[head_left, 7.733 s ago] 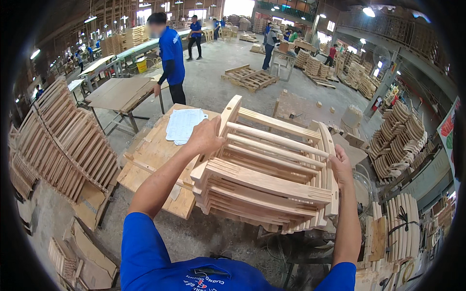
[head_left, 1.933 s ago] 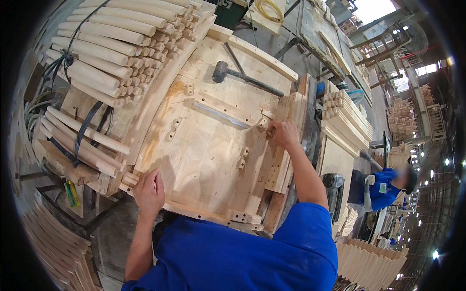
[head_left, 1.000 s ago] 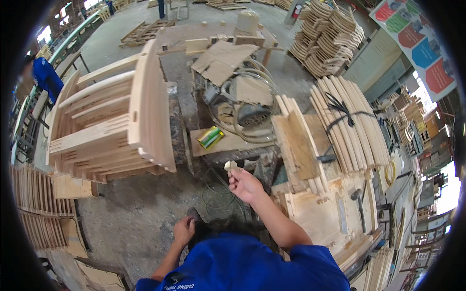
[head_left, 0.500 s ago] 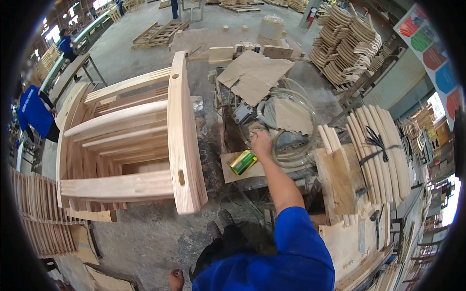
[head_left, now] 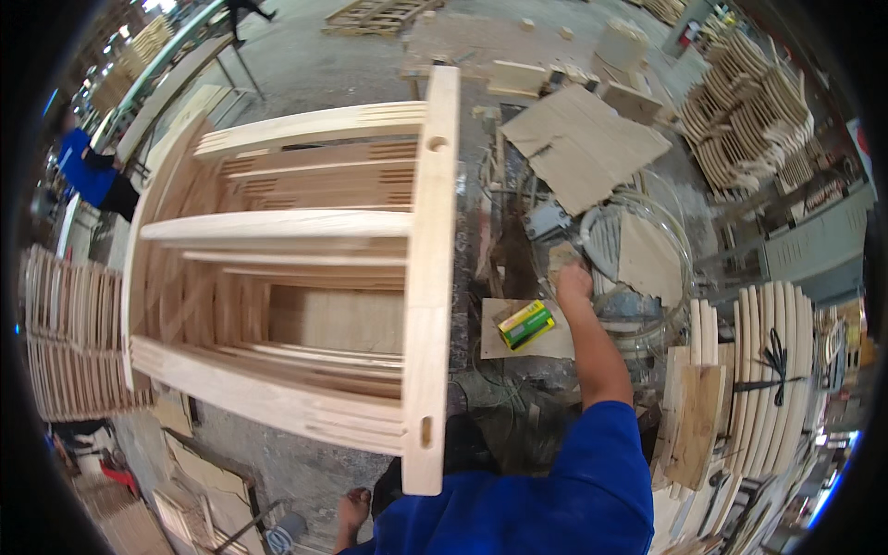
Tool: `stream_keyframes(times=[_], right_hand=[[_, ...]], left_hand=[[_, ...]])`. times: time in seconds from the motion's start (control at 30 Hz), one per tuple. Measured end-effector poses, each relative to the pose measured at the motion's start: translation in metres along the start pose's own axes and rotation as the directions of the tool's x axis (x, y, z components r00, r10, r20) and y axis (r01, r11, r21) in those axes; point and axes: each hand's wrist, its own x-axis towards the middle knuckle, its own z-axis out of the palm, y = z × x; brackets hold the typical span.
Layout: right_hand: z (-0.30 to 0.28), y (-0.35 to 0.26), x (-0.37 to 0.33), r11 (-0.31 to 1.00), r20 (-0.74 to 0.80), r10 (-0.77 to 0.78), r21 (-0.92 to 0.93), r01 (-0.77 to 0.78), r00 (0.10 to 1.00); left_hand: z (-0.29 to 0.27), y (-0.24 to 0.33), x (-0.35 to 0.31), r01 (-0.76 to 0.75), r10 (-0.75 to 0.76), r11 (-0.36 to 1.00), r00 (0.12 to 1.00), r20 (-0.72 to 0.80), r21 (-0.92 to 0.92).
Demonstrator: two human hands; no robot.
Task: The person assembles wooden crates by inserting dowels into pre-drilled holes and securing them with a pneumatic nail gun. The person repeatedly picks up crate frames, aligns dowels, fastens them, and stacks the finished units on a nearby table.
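My right hand [head_left: 573, 282] reaches out over a low, cluttered bench, its fingers curled at a small tan scrap [head_left: 561, 255]. What the fingers grip is too small to make out. Just left of that wrist lies a yellow and green box [head_left: 525, 325] on a thin board [head_left: 493, 339]. My left hand [head_left: 353, 509] hangs low near my body, its fingers curled with nothing visible in them. Between it and the far floor stands a stack of pale wooden frames [head_left: 430, 277] with rails across, close to my left side; neither hand touches it.
A torn brown sheet [head_left: 587, 143] and coiled clear hose [head_left: 680, 250] lie on the bench. Curved slats tied with black cord [head_left: 775, 370] stand at right. Stacked curved parts [head_left: 740, 111] rise at far right. A person in blue [head_left: 85, 171] is at far left.
The whole view has shifted, so the frames and bench sit farther right in it. My right hand stays by the tan scrap; my left hand remains low.
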Motion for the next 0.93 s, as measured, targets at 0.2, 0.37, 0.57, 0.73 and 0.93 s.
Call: stream_keyframes(times=[0.2, 0.37, 0.57, 0.73, 0.93], right_hand=[[-0.037, -0.038, -0.09, 0.744, 0.011, -0.09, 0.666, 0.06, 0.996], [-0.021, -0.089, -0.223, -0.568, 0.106, -0.386, 0.756, -0.326, 0.916], [-0.025, -0.172, -0.299, -0.77, 0.352, -0.118, 0.558, -0.309, 0.929], [-0.013, -0.181, -0.284, -0.764, 0.246, -0.037, 0.618, -0.186, 0.969], [-0.05, -0.202, -0.248, -0.777, 0.079, -0.339, 0.539, -0.326, 0.937]], left_hand=[[-0.03, -0.019, 0.021, -0.012, -0.038, 0.979, 0.971, -0.237, -0.205], [-0.072, -0.051, 0.041, -0.005, -0.207, 0.574, 0.967, -0.151, -0.819], [-0.16, -0.096, 0.099, -0.193, -0.213, 0.124, 0.953, -0.216, -0.973], [-0.243, -0.072, 0.121, -0.31, -0.001, 0.125, 0.95, -0.312, -0.943], [-0.306, -0.032, 0.158, -0.342, 0.232, 0.215, 0.928, -0.293, -0.915]])
